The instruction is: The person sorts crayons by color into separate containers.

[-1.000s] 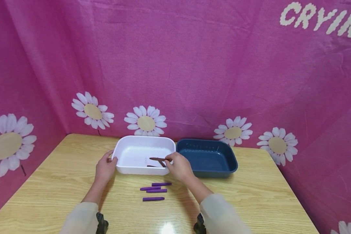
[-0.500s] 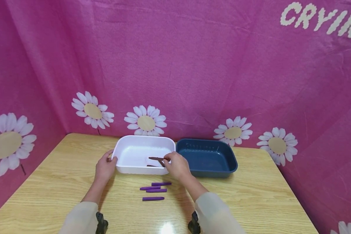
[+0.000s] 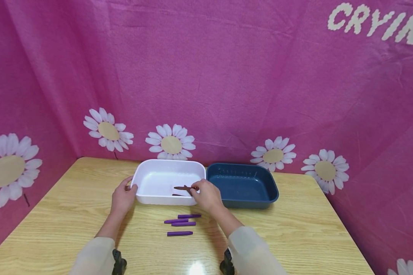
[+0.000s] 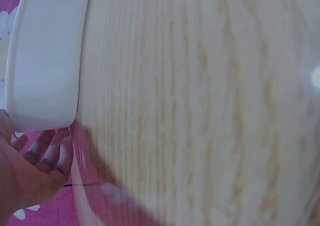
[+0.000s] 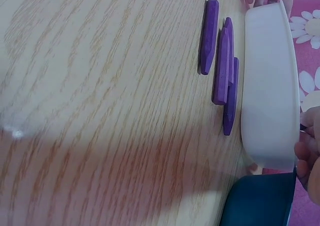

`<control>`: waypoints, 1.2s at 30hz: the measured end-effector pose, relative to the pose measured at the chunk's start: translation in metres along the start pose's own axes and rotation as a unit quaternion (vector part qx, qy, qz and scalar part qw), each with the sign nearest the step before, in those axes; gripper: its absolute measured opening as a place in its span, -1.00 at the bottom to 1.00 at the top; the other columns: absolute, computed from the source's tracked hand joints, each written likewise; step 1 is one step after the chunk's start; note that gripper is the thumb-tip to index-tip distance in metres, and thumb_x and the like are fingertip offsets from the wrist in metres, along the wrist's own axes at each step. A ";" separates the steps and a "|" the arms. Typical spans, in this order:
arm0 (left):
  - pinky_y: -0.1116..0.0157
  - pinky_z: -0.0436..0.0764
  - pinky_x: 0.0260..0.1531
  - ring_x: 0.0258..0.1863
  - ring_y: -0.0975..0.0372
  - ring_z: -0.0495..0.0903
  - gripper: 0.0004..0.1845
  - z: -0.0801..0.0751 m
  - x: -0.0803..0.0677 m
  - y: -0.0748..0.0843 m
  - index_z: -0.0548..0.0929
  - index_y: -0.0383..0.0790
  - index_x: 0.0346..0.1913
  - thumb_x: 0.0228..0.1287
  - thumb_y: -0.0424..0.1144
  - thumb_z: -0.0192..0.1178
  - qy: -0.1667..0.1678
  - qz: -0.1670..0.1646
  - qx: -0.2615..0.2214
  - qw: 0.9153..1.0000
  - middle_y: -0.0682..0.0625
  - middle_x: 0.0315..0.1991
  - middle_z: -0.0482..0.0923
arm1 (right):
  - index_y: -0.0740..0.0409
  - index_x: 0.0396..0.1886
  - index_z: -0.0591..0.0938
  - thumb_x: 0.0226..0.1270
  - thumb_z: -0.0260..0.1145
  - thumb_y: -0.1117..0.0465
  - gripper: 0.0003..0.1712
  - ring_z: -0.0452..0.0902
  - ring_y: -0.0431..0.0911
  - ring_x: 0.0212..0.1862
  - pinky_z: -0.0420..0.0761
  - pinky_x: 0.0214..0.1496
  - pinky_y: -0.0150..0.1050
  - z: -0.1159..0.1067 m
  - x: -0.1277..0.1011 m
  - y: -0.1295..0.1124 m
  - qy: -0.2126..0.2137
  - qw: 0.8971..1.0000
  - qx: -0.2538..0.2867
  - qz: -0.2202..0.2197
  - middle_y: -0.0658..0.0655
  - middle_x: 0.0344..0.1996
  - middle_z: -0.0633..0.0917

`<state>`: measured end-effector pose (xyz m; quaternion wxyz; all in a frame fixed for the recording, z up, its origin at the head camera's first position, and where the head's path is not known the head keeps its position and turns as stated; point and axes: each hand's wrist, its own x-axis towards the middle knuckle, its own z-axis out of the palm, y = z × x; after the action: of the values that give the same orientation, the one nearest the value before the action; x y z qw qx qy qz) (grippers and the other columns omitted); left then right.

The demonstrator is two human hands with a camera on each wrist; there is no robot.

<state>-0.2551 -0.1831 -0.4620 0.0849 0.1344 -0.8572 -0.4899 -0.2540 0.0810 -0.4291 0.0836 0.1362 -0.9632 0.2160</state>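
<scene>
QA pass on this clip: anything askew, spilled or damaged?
Nothing stands out. White tub and blue tub sit upright side by side; three purple crayons lie roughly parallel on the table. Right hand holds a brown crayon over the white tub.

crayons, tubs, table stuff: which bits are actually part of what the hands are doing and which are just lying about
In use:
- brown crayon, pinched by the right hand over the white tub
- white tub, left hand resting on its corner
- three purple crayons on the table in front of it

Lying about:
- dark blue tub
- pink daisy cloth
</scene>
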 end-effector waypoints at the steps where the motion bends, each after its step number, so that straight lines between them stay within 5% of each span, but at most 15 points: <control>1: 0.36 0.41 -0.25 -0.01 -0.08 0.52 -0.48 0.000 0.000 0.000 0.33 -0.26 0.32 0.32 -0.19 -0.09 0.001 0.001 0.000 1.000 -0.39 -0.01 0.52 | 0.03 -0.25 0.73 0.24 0.27 0.10 -0.81 0.52 -0.19 -0.37 0.47 -0.37 -0.32 0.000 0.000 0.000 -0.001 1.000 -0.002 0.000 0.00 -0.39 0.65; 22: 0.40 0.40 -0.26 0.02 -0.05 0.51 -0.48 0.000 0.002 -0.002 0.32 -0.23 0.34 0.34 -0.18 -0.10 -0.008 -0.007 -0.003 1.000 -0.36 0.03 0.51 | 0.03 -0.24 0.74 0.24 0.26 0.09 -0.80 0.60 -0.09 -0.25 0.56 -0.26 -0.18 -0.001 0.007 -0.003 -0.015 1.000 -0.023 0.005 0.03 -0.34 0.64; 31: 0.22 0.52 -0.18 -0.06 -0.05 0.53 -0.48 0.002 0.000 -0.001 0.37 -0.24 0.30 0.29 -0.18 -0.07 0.008 -0.002 -0.011 1.000 -0.36 -0.03 0.53 | 0.00 -0.30 0.75 0.25 0.24 0.09 -0.81 0.58 -0.12 -0.27 0.55 -0.25 -0.21 -0.002 0.007 -0.002 -0.027 0.999 -0.022 0.000 0.01 -0.36 0.63; 36: 0.20 0.48 -0.11 0.04 -0.08 0.50 -0.48 -0.001 -0.001 0.001 0.31 -0.23 0.34 0.35 -0.17 -0.09 -0.010 -0.006 -0.005 1.000 -0.38 0.05 0.50 | 0.00 -0.30 0.74 0.25 0.25 0.09 -0.82 0.55 -0.13 -0.30 0.54 -0.28 -0.21 -0.005 0.007 -0.003 -0.033 0.999 -0.014 0.001 0.03 -0.36 0.62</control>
<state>-0.2542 -0.1836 -0.4606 0.0735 0.1342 -0.8546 -0.4963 -0.2597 0.0793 -0.4221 0.0536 0.1410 -0.9685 0.1984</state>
